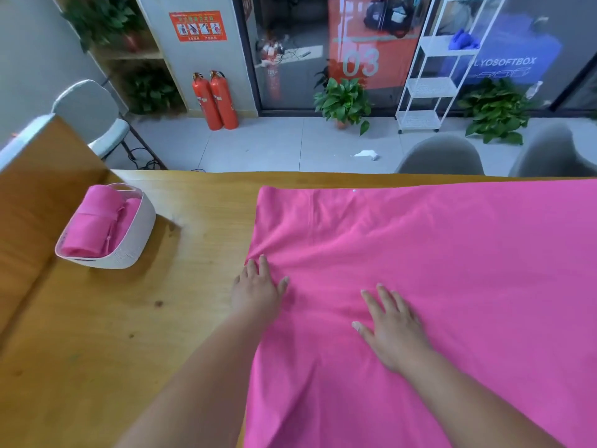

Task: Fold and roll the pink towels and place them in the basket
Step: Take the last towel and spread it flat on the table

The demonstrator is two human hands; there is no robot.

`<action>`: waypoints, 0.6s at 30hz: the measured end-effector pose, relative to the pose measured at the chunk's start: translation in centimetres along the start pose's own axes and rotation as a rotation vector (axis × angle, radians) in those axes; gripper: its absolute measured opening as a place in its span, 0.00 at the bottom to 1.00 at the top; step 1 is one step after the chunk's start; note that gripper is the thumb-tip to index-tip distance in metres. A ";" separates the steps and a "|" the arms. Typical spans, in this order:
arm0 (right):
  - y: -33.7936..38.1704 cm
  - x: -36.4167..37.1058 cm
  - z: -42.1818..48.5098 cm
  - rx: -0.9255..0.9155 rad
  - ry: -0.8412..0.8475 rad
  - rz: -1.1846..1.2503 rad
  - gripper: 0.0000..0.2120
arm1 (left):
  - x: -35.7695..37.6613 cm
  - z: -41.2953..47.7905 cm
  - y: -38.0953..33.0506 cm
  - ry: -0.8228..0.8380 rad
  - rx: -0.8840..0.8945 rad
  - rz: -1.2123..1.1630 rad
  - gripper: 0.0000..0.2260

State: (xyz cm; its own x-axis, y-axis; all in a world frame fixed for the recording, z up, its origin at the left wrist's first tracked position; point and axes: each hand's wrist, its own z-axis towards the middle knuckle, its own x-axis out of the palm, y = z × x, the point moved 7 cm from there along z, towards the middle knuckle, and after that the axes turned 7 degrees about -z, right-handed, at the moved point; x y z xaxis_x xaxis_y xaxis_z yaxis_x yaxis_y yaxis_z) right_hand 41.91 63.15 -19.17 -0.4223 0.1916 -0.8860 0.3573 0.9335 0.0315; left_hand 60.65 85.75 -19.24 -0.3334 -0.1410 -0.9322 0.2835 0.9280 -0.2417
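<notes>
Left hand (258,290): flat, palm down, fingers straight, grasping nothing; it rests across the left edge of the pink towel (452,253).
Right hand (392,331): also flat and released, fingers slightly spread, pressing on the towel inward of that edge, just beside the left hand and a little nearer the person.
Pink towel: spread on the worktop (129,334) to the right of centre, with light creases fanning away from the left hand.
Towel extent: the left and far edges are visible; the right and near sides run out of frame.
Long axis: cannot be confirmed; judged to run left to right across the worktop.
Governing relation: the bulk of the cloth lies to the right of and beyond both hands, and only the left edge is within immediate reach.
Step judged: smoothing before a fold; no fold or roll is evident in this towel yet.
Next move judged: a fold or roll would start from the left edge and travel rightward along the cloth.
Basket (142,227): white, on the worktop to the left of and beyond the left hand, well apart from the spread towel.
Rolled towels (90,227): pink, already lying inside the basket.
Nearer hand: the left is nearer both the towel edge and the basket.
Risk judged: creases near the left edge may be trapped in the fold.
</notes>
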 end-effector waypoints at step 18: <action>4.1 -2.1 12.7 -0.065 -0.281 -0.054 0.38 | 1.7 5.0 6.0 -0.164 0.004 0.068 0.42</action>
State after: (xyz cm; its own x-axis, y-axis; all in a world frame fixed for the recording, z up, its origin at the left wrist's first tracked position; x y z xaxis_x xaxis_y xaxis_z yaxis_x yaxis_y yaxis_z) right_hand 54.86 62.67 -23.07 -0.1884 0.0576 -0.9804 0.2828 0.9592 0.0020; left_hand 66.27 89.36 -23.58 -0.1624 -0.1330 -0.9777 0.3038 0.9360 -0.1777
